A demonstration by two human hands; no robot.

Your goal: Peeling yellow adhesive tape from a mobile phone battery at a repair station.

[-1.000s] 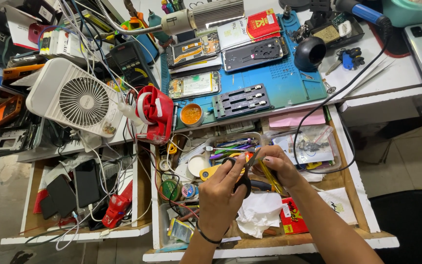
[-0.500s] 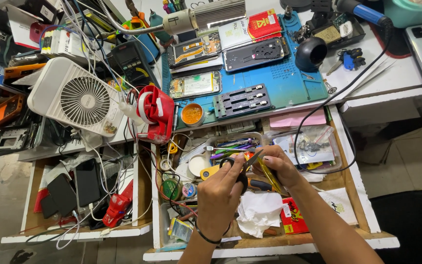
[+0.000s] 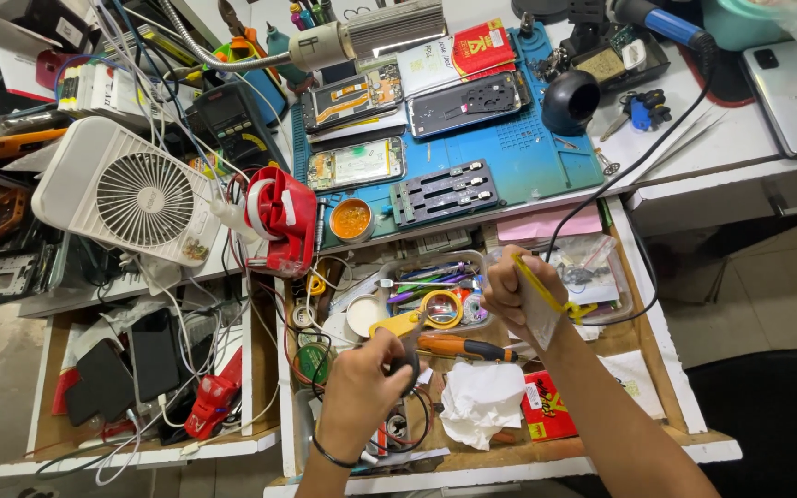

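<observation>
Two hands of mine are busy over the open wooden drawer point(image 3: 666, 406) under the counter point(image 3: 740, 148). My left hand point(image 3: 366, 383) is closed around the black handles of a small pair of scissors point(image 3: 408, 355). The scissors sit near the front of the drawer, just left of the crumpled white tissue point(image 3: 481, 410). My right hand point(image 3: 509, 290) is closed too. It pinches a thin clear plastic bag with a yellow strip point(image 3: 541, 300) along one edge. The bag hangs beside my wrist, near the middle of the drawer. My two hands are near each other but not touching.

Between my hands, inside the drawer, lies an orange and black screwdriver point(image 3: 463, 347). Just behind it is a round yellow magnifying glass point(image 3: 440, 309). A clear plastic tray of coloured pens point(image 3: 431, 274) sits at the back of the drawer. A red flat packet point(image 3: 546, 410) lies right of the tissue.

Behind the drawer, up on the counter, is a blue rubber work mat point(image 3: 546, 157) with opened phones point(image 3: 357, 166) on it. Left of the drawer stands a white square fan point(image 3: 131, 198), with a red tape holder point(image 3: 283, 217) beside it. A black wire point(image 3: 638, 166) runs from the counter down into the drawer.
</observation>
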